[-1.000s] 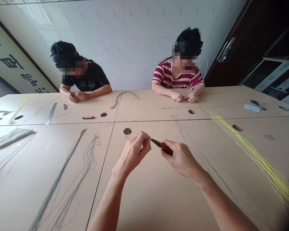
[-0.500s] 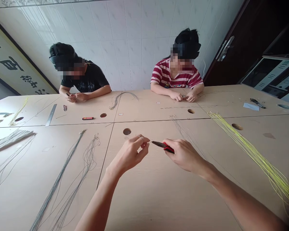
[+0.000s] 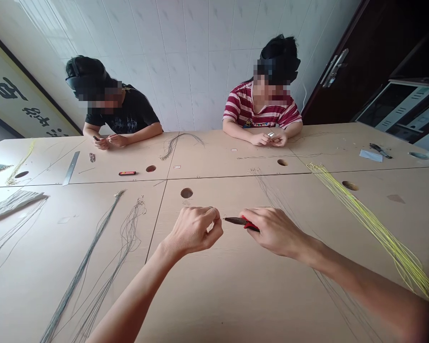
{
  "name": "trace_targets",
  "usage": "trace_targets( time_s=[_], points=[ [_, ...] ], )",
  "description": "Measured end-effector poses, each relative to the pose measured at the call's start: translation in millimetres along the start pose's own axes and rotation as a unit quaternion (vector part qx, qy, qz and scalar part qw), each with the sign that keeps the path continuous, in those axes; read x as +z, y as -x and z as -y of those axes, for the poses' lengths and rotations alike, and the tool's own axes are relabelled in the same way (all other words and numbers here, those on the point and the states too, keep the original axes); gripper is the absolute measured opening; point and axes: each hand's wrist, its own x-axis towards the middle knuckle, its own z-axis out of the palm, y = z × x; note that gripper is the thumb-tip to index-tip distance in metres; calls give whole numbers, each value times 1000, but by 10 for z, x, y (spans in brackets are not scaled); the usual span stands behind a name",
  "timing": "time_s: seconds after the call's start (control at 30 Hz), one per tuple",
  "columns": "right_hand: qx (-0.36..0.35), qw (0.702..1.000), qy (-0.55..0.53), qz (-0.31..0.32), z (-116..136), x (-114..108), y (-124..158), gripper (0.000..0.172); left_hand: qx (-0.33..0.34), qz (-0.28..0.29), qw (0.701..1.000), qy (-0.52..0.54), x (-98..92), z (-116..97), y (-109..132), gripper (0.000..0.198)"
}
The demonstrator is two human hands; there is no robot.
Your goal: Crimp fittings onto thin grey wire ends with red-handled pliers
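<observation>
My left hand hovers just above the wooden table, fingers curled in a pinch on a thin wire end that is too small to make out clearly. My right hand grips red-handled pliers, whose dark tip points left at the left hand's fingertips. Both hands are close together near the table's middle, just below a round hole.
Grey wire bundles lie to the left, thin grey wires and yellow wires to the right. Two people sit across the table, hands busy. A ruler, a small red-black object and more holes are on the far half.
My left hand has turned its fingers downward and lowered toward the table. The pliers tip stays against it. The view has shifted slightly.
</observation>
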Motion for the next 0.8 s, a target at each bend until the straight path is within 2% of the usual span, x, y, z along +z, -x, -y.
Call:
trace_targets(
  time_s=[0.2,0.43,0.8],
  points=[
    [-21,1000,6,6,-22,-33,-2,14,38,-11,999,19,2,49,-53,20],
    [-27,1000,-2,2,-48,-7,5,13,28,-4,997,74,45,90,-80,30],
    [-12,1000,-2,19,-115,112,-52,12,22,3,996,84,179,211,-60,29]
  ],
)
